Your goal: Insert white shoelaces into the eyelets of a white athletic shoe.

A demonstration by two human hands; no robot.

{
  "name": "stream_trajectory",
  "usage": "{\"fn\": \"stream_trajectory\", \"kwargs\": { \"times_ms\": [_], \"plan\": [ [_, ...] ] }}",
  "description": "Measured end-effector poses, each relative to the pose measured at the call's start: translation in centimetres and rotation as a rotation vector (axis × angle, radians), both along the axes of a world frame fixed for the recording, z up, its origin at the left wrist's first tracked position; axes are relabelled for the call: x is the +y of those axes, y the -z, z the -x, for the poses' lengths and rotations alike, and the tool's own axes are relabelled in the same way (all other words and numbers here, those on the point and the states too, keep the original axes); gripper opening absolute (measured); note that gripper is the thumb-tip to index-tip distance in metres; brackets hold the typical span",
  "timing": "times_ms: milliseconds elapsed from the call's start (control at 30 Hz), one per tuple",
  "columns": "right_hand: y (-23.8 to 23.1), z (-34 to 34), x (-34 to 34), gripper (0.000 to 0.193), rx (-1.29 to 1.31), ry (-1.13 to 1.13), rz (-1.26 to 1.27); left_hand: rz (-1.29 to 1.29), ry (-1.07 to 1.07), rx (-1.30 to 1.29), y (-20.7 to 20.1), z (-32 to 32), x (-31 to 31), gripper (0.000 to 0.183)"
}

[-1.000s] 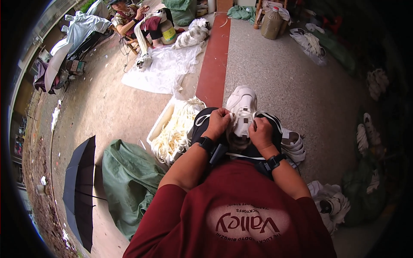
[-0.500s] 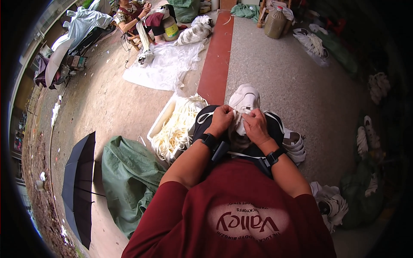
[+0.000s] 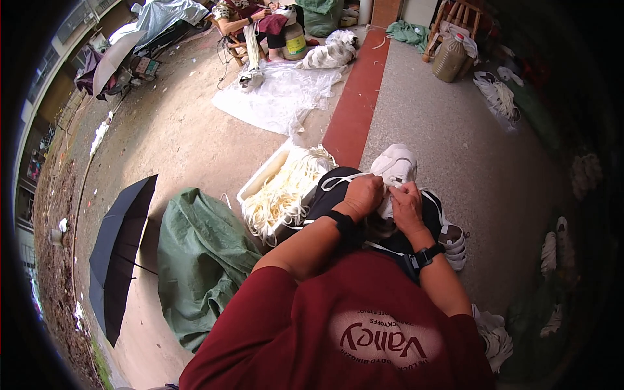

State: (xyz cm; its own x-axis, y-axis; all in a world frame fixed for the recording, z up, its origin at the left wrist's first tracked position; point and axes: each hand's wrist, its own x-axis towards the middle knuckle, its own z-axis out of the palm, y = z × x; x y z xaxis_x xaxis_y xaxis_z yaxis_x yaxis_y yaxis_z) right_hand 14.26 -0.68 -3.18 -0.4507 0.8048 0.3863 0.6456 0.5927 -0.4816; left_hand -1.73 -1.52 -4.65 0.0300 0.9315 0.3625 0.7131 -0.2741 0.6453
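Pinching at the lacing, white shoe on the lap

Far left: black umbrella, open, tipped on its side on the floor. Next, green sack, slumped, its right edge near the person's left arm. Then white box by the lap's left edge, heaped with cream laces; some hang over its near edge.

Left hand: fingers curled, thumb side against the shoe's lacing. Seems to pinch a white lace, which loops out leftward over the dark cloth of the lap. Exact fingertip contact hidden.

Shoe: between the hands, toe pointing away past the lap's far edge, heel toward the body. Judged light; upper soft and giving, sole stiffer and the surer place to steady it. Lace looks limp, flat, likely to slide; best taken close to its tip or right at the eyelet.

Right hand: fingertips drawn together over the lacing, near the left hand's. Whether they grip a strand, cannot tell.

Far right: stacked pale shoes, just beside the lap's right edge.
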Motion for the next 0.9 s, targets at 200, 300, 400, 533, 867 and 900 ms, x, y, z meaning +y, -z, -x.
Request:
{"fn": "stream_trajectory", "kwargs": {
  "times_ms": [200, 300, 400, 533, 867, 900],
  "plan": [
    [-0.6, 0.4, 0.0, 0.016, -0.082, 0.012, -0.038, 0.055, 0.194, 0.203, -3.3, 0.0, -2.7, 0.028],
    [-0.4, 1.1, 0.3, 0.008, -0.126, 0.036, -0.081, 0.057, 0.173, 0.289, -3.4, -0.3, -2.5, 0.029],
    [-0.7, 1.4, 0.2, 0.012, -0.146, 0.029, -0.101, 0.050, 0.190, 0.338, -1.6, -0.5, -1.4, 0.026],
    [-0.2, 1.6, 0.3, 0.008, -0.169, 0.028, -0.140, 0.158, 0.014, -0.049, 0.7, 0.0, -0.5, 0.020],
    [-2.8, 1.0, -0.5, 0.008, -0.199, -0.139, -0.218, 0.214, 0.084, -0.301, 0.5, 0.6, -0.9, 0.022],
    [-3.7, 0.3, -1.3, 0.007, -0.177, -0.243, -0.182, 0.233, 0.037, -0.415, 0.2, 0.7, -1.2, 0.026]
  ]
}}
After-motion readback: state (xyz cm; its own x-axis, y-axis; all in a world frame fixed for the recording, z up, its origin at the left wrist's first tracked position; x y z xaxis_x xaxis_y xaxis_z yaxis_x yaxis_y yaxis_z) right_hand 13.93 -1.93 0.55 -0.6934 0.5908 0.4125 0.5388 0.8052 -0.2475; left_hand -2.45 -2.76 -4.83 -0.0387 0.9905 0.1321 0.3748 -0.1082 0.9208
